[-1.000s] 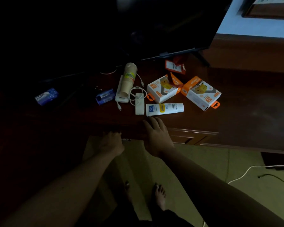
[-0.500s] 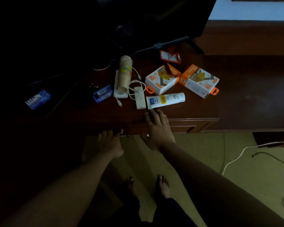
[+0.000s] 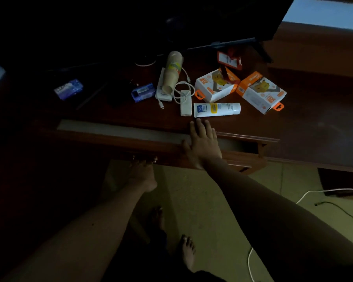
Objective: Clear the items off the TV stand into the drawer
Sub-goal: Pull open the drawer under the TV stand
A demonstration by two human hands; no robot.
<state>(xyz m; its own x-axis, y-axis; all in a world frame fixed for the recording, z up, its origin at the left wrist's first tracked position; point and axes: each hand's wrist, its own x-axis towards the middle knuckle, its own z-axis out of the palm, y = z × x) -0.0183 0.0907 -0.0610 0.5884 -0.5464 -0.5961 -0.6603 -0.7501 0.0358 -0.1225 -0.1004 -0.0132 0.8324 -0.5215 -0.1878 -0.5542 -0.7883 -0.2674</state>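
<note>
The dark wooden TV stand (image 3: 306, 127) carries several items: a white tube (image 3: 217, 109), two white-and-orange boxes (image 3: 216, 86) (image 3: 261, 92), a small red packet (image 3: 229, 60), a white adapter (image 3: 185, 103) with a coiled cable (image 3: 183, 86), a lying stack of paper cups (image 3: 172, 73) on a white power bank (image 3: 161, 92), and two blue packets (image 3: 143, 92) (image 3: 68, 89). The drawer (image 3: 118, 139) is pulled partly out. My left hand (image 3: 141, 175) grips the drawer handle (image 3: 144, 158) from below. My right hand (image 3: 203, 143) rests flat across the drawer front and the stand's edge, just below the tube.
A dark TV (image 3: 192, 21) on thin legs stands behind the items. The floor is a greenish carpet (image 3: 192, 200) with white and black cables (image 3: 326, 192) at the right. My bare feet (image 3: 188, 251) are under the drawer. The left side is very dark.
The drawer has come out of the stand, showing its pale bottom. My left hand has kept the handle and pulled toward me; my right hand stays by the tube.
</note>
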